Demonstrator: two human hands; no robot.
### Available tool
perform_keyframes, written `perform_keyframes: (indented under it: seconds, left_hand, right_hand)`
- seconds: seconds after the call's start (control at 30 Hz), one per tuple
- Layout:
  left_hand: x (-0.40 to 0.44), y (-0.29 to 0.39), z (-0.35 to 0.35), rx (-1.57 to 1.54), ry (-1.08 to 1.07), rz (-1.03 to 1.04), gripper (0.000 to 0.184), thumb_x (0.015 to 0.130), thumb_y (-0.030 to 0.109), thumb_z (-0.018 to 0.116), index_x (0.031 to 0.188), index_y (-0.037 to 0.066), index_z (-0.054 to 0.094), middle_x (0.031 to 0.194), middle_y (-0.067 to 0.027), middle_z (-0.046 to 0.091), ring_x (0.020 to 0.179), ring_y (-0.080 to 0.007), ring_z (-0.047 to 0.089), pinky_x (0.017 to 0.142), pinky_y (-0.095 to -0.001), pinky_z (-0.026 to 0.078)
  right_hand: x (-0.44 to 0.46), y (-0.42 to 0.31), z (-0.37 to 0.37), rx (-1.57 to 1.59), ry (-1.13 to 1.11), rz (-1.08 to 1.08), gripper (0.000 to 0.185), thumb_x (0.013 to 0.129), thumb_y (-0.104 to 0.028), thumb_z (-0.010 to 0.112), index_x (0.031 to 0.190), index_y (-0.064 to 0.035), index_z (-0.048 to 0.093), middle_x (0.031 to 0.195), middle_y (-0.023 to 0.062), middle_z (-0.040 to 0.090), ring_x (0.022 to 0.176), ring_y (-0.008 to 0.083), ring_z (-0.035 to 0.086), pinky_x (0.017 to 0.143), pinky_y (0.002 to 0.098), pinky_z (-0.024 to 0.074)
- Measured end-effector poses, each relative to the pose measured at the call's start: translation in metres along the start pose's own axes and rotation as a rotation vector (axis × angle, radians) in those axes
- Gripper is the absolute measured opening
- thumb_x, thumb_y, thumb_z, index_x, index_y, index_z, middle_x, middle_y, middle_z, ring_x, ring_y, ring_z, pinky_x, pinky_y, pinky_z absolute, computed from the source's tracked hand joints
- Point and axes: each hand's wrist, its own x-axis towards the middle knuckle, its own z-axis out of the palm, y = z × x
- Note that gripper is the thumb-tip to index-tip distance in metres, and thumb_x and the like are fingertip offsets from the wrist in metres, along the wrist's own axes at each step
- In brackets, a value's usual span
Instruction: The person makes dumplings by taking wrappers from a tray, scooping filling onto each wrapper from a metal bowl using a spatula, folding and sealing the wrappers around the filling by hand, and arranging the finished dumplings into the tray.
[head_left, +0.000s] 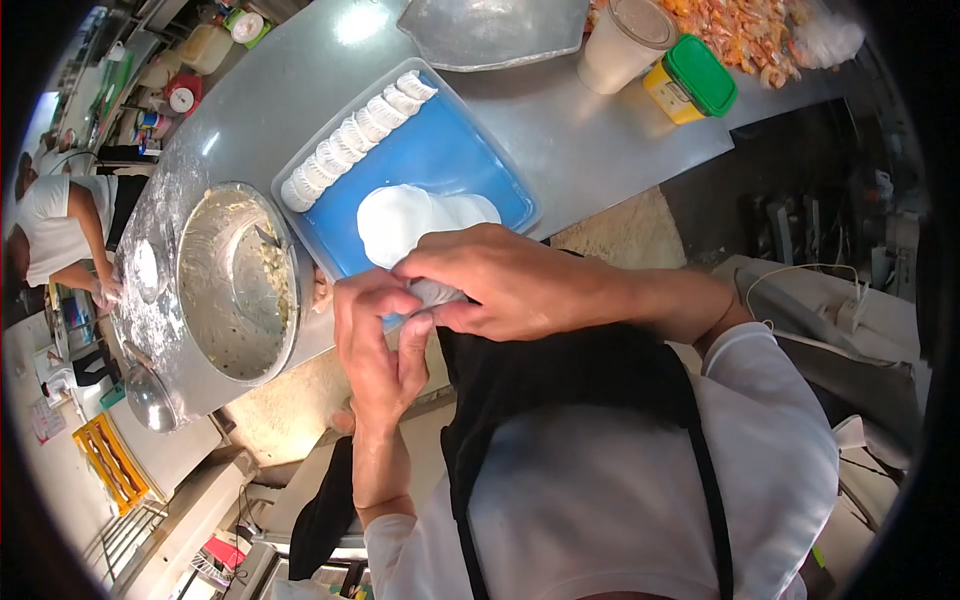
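Dumpling (437,293) of white dough, held in two hands

Worktable (270,90): bare metal, floured toward its left end. Tray (475,165): rectangular, blue inside, set on the worktable. Mixing bowl (212,275): round, metal, beside the tray's left side, pale filling smeared within. Row of dumplings (350,140): pleated, packed side by side along one tray edge. Right hand (500,285): back uppermost, fingers bent over, thumb and forefinger pinching the dough. Left hand (378,335): fingers curled, thumb and fingertips pinching the opposite side. Wrappers (400,225): round, white, overlapping inside the tray, just beyond the hands. Lidded tub (690,80): yellow, green-topped, right of the tray. Held piece: near the tray's close edge, partly hidden by fingers.
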Motion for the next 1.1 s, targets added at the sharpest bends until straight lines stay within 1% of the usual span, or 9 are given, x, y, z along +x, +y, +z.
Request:
perform_keyframes:
  seconds: [0.13, 0.23, 0.27, 0.37, 0.5, 0.6, 0.7, 0.83, 1.1]
  left_hand:
    - [-0.003, -0.009, 0.01, -0.376, -0.038, -0.228, 0.059, 0.091, 0.023, 0.075, 0.139, -0.001, 0.049, 0.121, -0.0126, 0.062, 0.109, -0.0264, 0.061, 0.096, -0.039, 0.048]
    - [-0.013, -0.026, 0.024, -0.647, -0.115, -0.456, 0.06, 0.091, 0.015, 0.075, 0.142, -0.001, 0.048, 0.124, -0.0133, 0.063, 0.11, -0.0247, 0.062, 0.098, -0.0383, 0.05]
    - [-0.013, -0.028, 0.031, -0.79, -0.049, -0.506, 0.056, 0.09, 0.005, 0.075, 0.14, -0.002, 0.05, 0.122, -0.0131, 0.064, 0.109, -0.0221, 0.064, 0.096, -0.0347, 0.051]
    - [-0.021, -0.043, 0.038, -0.889, -0.039, -0.597, 0.055, 0.09, 0.012, 0.077, 0.137, -0.003, 0.052, 0.124, -0.0137, 0.064, 0.11, -0.0201, 0.063, 0.089, -0.0328, 0.054]
    - [-0.036, -0.064, 0.045, -0.892, -0.045, -0.714, 0.053, 0.092, 0.016, 0.076, 0.136, -0.003, 0.053, 0.113, -0.0163, 0.067, 0.093, -0.0197, 0.068, 0.075, -0.0312, 0.058]
    - [-0.045, -0.076, 0.056, -1.372, -0.014, -0.717, 0.047, 0.094, 0.013, 0.072, 0.134, -0.003, 0.054, 0.109, -0.016, 0.068, 0.088, -0.0201, 0.069, 0.07, -0.0305, 0.06]
    - [-0.044, -0.071, 0.061, -1.484, 0.018, -0.709, 0.05, 0.092, 0.017, 0.074, 0.133, -0.003, 0.054, 0.107, -0.0159, 0.068, 0.088, -0.0213, 0.07, 0.069, -0.0317, 0.061]
    - [-0.049, -0.074, 0.06, -1.543, 0.037, -0.696, 0.047, 0.09, 0.017, 0.076, 0.129, -0.003, 0.057, 0.105, -0.0139, 0.069, 0.086, -0.0202, 0.069, 0.072, -0.0323, 0.059]
    - [-0.053, -0.082, 0.058, -0.567, 0.245, -0.594, 0.024, 0.088, 0.001, 0.076, 0.108, 0.002, 0.064, 0.093, -0.0056, 0.071, 0.087, -0.0107, 0.065, 0.078, -0.0258, 0.051]
  right_hand:
    - [0.004, 0.024, 0.004, -0.1, 0.099, -0.034, 0.05, 0.084, -0.007, 0.072, 0.131, 0.0005, 0.053, 0.109, 0.0202, 0.068, 0.097, 0.0373, 0.067, 0.081, 0.0438, 0.0526]
    - [0.007, 0.02, 0.0, -0.042, -0.007, 0.141, 0.06, 0.084, -0.005, 0.072, 0.138, 0.0004, 0.047, 0.112, 0.0232, 0.069, 0.098, 0.0384, 0.068, 0.082, 0.0424, 0.0541]
    - [0.009, 0.024, 0.0, -0.015, -0.048, 0.167, 0.064, 0.086, -0.007, 0.073, 0.142, -0.0003, 0.043, 0.109, 0.0225, 0.069, 0.092, 0.0352, 0.07, 0.079, 0.0408, 0.0551]
    - [0.01, 0.028, -0.004, 0.181, -0.084, 0.231, 0.059, 0.088, -0.011, 0.074, 0.14, -0.0002, 0.047, 0.109, 0.0202, 0.07, 0.086, 0.0285, 0.071, 0.076, 0.0378, 0.0557]
    - [0.034, 0.063, -0.017, -0.054, -0.143, 0.247, 0.053, 0.092, -0.022, 0.072, 0.137, -0.0009, 0.054, 0.114, 0.0167, 0.07, 0.083, 0.0251, 0.07, 0.077, 0.0363, 0.0559]
    - [0.071, 0.117, -0.02, -0.361, 0.207, 0.356, 0.064, 0.093, -0.029, 0.068, 0.145, 0.0011, 0.045, 0.131, 0.0223, 0.061, 0.123, 0.0351, 0.059, 0.102, 0.0431, 0.0484]
    - [0.108, 0.169, -0.019, -0.494, 0.396, 0.327, 0.068, 0.093, -0.021, 0.066, 0.148, 0.0074, 0.037, 0.142, 0.0274, 0.049, 0.136, 0.0407, 0.046, 0.114, 0.0436, 0.039]
    - [0.137, 0.188, -0.017, -0.619, 0.408, 0.36, 0.067, 0.094, -0.013, 0.062, 0.149, 0.0095, 0.031, 0.144, 0.0319, 0.044, 0.135, 0.045, 0.045, 0.114, 0.0454, 0.0383]
    - [0.151, 0.174, -0.023, -0.515, 0.479, 0.596, 0.058, 0.095, -0.012, 0.059, 0.139, 0.0096, 0.029, 0.137, 0.0355, 0.048, 0.125, 0.0485, 0.053, 0.106, 0.0517, 0.0448]
